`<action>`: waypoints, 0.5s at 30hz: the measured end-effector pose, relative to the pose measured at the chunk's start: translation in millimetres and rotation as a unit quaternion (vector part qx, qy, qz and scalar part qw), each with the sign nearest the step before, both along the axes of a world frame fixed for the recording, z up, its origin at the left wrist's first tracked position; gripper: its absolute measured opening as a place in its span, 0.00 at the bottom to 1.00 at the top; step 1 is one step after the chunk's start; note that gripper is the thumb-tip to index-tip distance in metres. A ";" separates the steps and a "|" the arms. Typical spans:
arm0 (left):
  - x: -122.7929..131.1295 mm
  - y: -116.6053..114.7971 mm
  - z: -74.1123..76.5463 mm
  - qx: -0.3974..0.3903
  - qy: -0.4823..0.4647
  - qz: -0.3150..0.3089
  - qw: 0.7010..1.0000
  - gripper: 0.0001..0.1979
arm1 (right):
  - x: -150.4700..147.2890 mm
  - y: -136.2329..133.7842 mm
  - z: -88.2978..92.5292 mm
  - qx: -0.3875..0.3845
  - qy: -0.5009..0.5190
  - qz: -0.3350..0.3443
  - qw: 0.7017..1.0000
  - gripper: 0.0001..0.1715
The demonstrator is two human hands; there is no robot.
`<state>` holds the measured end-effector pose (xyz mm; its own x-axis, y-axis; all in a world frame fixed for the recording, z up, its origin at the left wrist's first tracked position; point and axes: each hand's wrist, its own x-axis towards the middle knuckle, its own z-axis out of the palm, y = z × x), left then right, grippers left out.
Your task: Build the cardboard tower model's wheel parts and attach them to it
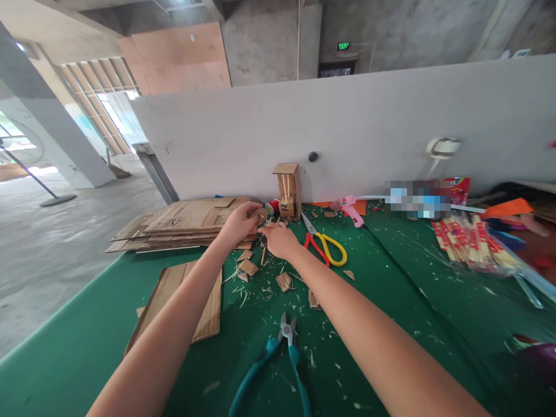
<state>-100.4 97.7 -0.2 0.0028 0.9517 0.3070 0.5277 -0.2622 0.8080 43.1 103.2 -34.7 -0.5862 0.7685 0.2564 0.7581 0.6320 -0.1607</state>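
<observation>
My left hand (pixel 240 223) is curled round a small round cardboard disc (pixel 261 215), held up above the green table (pixel 87 341). My right hand (pixel 280 239) is closed right beside it, fingertips pinched near the disc's lower edge over a thin wooden stick (pixel 263 253); what it pinches is too small to name. A small cardboard tower model (pixel 288 190) stands just behind the hands by the grey partition. Cardboard scraps (pixel 248 267) and shavings lie under the hands.
Teal pliers (pixel 278 359) lie near me. Red-and-yellow scissors (pixel 325 246) and a pink glue gun (pixel 351 210) are to the right. Flat cardboard sheets (pixel 182 223) are stacked left, a cardboard piece (pixel 182 301) lies near my left arm, and bagged chopsticks (pixel 471 243) lie far right.
</observation>
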 end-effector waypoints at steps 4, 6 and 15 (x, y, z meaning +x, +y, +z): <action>-2.5 0.9 0.1 0.019 0.016 0.010 1.000 0.16 | -4.9 -0.3 0.0 0.042 -0.045 0.065 0.996 0.20; -2.7 0.4 1.2 0.031 0.027 0.015 0.999 0.15 | -6.9 0.4 -1.9 0.064 -0.053 0.083 0.993 0.19; -0.7 -5.7 12.8 0.091 0.030 0.038 0.995 0.15 | 1.4 -7.6 -6.1 0.104 0.044 0.126 0.986 0.13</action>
